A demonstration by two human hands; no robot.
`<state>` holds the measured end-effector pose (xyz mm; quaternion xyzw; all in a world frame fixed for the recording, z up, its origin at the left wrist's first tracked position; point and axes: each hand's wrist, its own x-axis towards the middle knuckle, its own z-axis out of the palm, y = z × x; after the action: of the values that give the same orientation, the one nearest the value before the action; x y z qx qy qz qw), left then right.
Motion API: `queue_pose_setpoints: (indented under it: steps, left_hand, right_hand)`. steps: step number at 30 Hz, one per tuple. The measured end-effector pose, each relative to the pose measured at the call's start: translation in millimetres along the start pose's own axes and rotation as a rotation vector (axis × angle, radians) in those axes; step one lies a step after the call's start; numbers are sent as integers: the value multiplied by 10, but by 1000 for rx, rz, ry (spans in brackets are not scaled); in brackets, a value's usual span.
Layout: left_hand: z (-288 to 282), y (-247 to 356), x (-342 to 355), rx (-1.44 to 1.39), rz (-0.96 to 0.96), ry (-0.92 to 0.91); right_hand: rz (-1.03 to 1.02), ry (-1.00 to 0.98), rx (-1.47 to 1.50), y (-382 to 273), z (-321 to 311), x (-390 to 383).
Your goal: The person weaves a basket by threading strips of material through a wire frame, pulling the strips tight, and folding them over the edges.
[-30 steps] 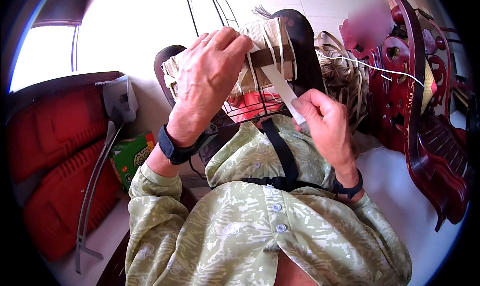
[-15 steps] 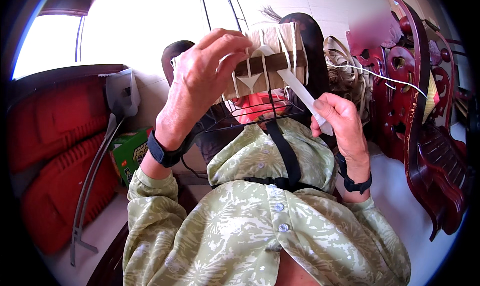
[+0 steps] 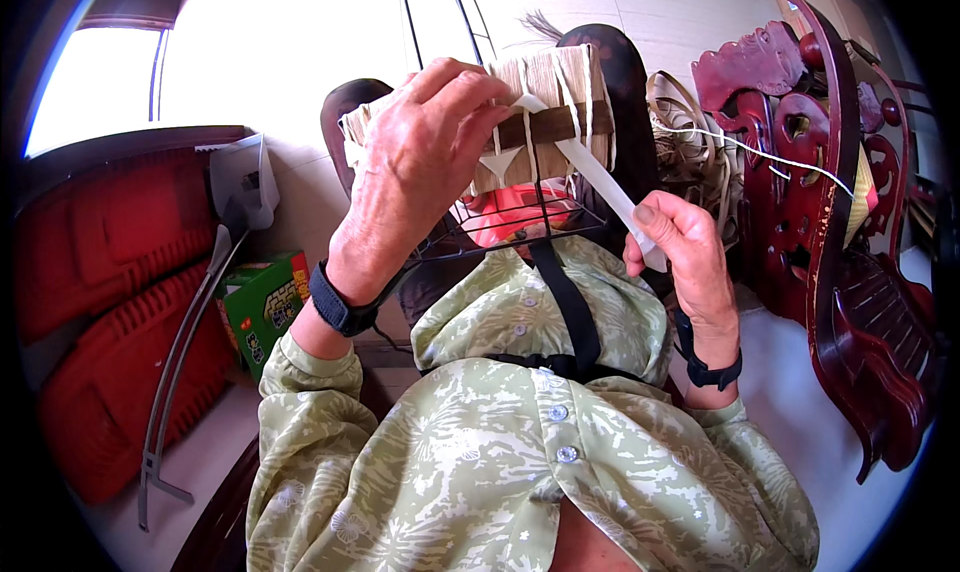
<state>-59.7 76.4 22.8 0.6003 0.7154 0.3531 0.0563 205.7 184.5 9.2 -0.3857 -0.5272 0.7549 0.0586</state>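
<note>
A pale fibre-wrapped panel (image 3: 545, 72) with white cords and a brown band (image 3: 550, 124) lies across a black wire frame (image 3: 450, 234) over my lap. A white flat strip (image 3: 600, 177) threads through it, forming a small loop near the band. My left hand (image 3: 420, 157) is on the panel's left part, fingers curled and closed near that loop; what the fingertips hold is hidden. My right hand (image 3: 680, 242), lower right, pinches the strip's free end between thumb and fingers, drawing it out diagonally.
At right stand carved dark-red wooden furniture (image 3: 800, 202) and a tangle of tan straps (image 3: 690, 162) with a white cord. At left are red moulded pieces (image 3: 120, 352), a curved grey metal bar (image 3: 185, 352), a grey bracket (image 3: 240, 182) and a green box (image 3: 265, 307).
Since a second ago my right hand has moved slightly rightward with the strip, and a loop of it now shows above the band. My left fingers have shifted slightly. The whole view has shifted somewhat.
</note>
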Motion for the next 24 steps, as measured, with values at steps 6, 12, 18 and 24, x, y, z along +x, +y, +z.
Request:
queue_pose_setpoints:
  steps: [6,12,18,24]
  left_hand:
    - [-29,-22,-14,-22,63,69]
    - [-276,-347,302,-1,106,93]
    - [-350,-714,848,-49,4,-421]
    - [-284,-373,1110,262,525,-243]
  right_hand:
    - [6,5,-26,34,15,-6]
    - [-26,61,-109,12,104,-46]
    - [-304,292,-490,-106,399,-48]
    - [-376,388,-573,-76,437,-39]
